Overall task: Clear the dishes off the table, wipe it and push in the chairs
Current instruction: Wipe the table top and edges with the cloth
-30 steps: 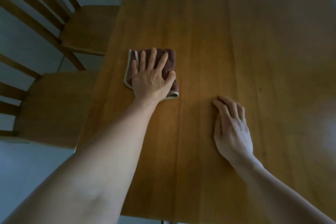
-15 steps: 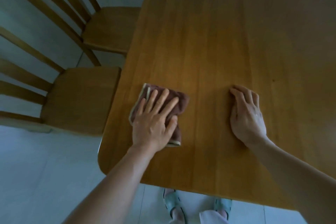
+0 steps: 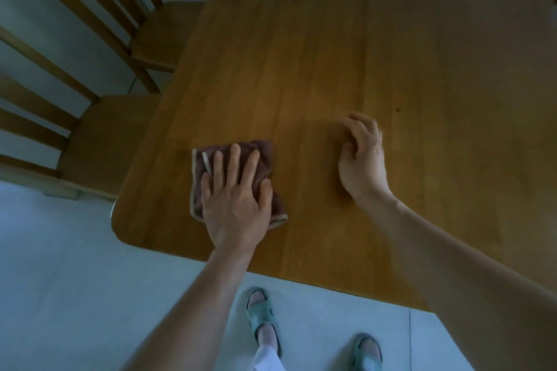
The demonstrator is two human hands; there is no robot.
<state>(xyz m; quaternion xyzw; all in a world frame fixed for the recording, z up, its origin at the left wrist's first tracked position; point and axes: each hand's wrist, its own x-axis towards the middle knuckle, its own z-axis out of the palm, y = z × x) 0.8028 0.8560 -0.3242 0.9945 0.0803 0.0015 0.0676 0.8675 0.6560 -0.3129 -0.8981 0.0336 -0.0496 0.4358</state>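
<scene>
Since half a second ago we see the cloth [image 3: 238,178] drawn nearer the table's [image 3: 376,54] near edge, close to its rounded left corner, and more of the pale floor [image 3: 60,280] and two green slippers [image 3: 260,315] now show below the edge. The left hand [image 3: 236,199] lies flat on the cloth, fingers spread wide, pressing rather than gripping it. The right hand [image 3: 363,163], flat before, now has its fingers curled with only the tips and the heel of the palm on the bare wood, holding nothing. The cloth is brown (a pale trim runs along its border), folded and rumpled under the palm. Two wooden chairs [image 3: 102,141] stand at the table's left side, seats partly tucked under it. We see no dishes on the tabletop.
</scene>
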